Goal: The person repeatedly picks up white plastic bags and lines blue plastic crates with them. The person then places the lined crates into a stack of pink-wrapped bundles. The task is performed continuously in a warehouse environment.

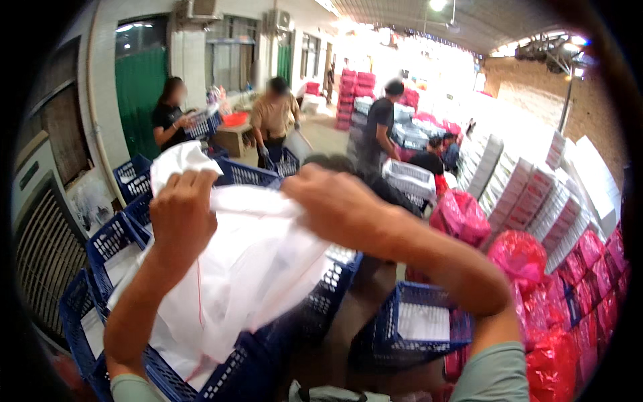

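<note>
A large white woven sack (241, 254) with red stitched lines hangs over navy perforated plastic crates (218, 372) in front of me. My left hand (184, 208), raised at centre left, is closed on the sack's upper edge, with a bunched flap of it standing above my fingers. My right hand (321, 194) is raised to the same height and grips the other side of the top edge, slightly blurred. The sack's folded band stretches between both hands. What lies beneath the cloth is mostly hidden.
Navy crates stand at left and lower right (425, 318), beside a slatted appliance (40, 254). Pink bagged bundles (462, 221) and white cartons (512, 201) are stacked right. Several co-workers (271, 117) handle crates ahead. A bench (234, 139) with a red basin is by the wall.
</note>
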The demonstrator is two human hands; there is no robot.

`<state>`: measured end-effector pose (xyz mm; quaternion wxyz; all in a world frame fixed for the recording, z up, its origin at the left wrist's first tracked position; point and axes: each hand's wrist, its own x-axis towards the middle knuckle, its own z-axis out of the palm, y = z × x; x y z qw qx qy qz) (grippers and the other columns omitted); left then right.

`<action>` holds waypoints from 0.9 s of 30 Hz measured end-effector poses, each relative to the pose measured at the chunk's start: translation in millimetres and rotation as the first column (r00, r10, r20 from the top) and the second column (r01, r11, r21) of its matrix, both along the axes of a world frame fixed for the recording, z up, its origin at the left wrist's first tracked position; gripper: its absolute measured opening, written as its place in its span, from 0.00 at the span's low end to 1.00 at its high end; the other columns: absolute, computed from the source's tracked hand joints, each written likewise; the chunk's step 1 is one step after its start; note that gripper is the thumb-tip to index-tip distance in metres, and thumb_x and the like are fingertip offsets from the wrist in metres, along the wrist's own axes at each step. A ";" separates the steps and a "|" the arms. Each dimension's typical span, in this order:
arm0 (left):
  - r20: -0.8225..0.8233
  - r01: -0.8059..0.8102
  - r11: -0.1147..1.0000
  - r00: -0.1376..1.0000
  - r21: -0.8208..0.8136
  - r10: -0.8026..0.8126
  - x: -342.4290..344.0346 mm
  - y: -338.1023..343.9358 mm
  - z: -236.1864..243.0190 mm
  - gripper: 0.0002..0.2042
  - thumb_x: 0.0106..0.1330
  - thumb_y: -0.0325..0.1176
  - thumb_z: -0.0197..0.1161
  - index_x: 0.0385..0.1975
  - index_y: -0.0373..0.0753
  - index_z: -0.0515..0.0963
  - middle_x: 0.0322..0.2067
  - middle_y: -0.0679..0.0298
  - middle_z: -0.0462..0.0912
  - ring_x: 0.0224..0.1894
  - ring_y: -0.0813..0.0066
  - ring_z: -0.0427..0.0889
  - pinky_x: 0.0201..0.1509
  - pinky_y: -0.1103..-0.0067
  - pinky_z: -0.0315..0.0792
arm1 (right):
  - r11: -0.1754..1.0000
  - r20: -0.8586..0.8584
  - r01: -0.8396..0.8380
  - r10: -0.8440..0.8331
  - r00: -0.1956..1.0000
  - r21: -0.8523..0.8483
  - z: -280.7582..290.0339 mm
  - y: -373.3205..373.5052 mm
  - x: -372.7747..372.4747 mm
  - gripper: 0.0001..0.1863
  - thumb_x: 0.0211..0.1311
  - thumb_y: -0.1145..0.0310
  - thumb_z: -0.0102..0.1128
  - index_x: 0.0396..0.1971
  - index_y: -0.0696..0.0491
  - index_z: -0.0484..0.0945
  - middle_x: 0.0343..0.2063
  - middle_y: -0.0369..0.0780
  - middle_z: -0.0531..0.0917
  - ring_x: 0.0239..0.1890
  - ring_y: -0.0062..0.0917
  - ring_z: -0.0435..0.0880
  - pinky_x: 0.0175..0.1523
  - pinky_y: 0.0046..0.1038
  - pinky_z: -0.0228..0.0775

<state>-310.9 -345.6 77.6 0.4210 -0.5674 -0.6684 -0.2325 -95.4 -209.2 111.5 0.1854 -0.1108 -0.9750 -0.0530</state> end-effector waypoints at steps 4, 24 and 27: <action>-0.202 -0.105 0.991 0.976 -0.085 0.086 30.9 25.2 5.0 0.15 0.51 0.16 0.61 0.38 0.40 0.78 0.32 0.59 0.80 0.37 0.59 0.81 0.39 0.67 0.77 | 0.763 -0.117 0.401 -0.400 0.909 0.507 -4.2 66.9 111.1 0.05 0.55 0.76 0.59 0.29 0.51 0.83 0.31 0.42 0.83 0.36 0.33 0.86 0.35 0.34 0.82; 0.353 0.283 0.318 0.916 -0.905 0.189 265.3 201.4 -200.9 0.11 0.61 0.30 0.58 0.40 0.41 0.85 0.45 0.56 0.85 0.45 0.54 0.83 0.50 0.64 0.76 | 0.622 0.179 0.776 -0.756 0.630 -0.104 -210.1 200.7 673.2 0.11 0.53 0.73 0.57 0.36 0.52 0.83 0.38 0.48 0.81 0.45 0.43 0.80 0.50 0.41 0.73; 0.813 0.823 0.269 0.340 -0.500 0.472 296.7 225.0 -222.6 0.13 0.67 0.33 0.57 0.46 0.41 0.85 0.47 0.56 0.85 0.45 0.59 0.83 0.54 0.68 0.74 | 0.335 0.213 0.533 -0.657 0.723 -0.777 -275.2 231.2 682.0 0.19 0.59 0.75 0.51 0.50 0.54 0.82 0.52 0.45 0.82 0.52 0.37 0.81 0.57 0.32 0.71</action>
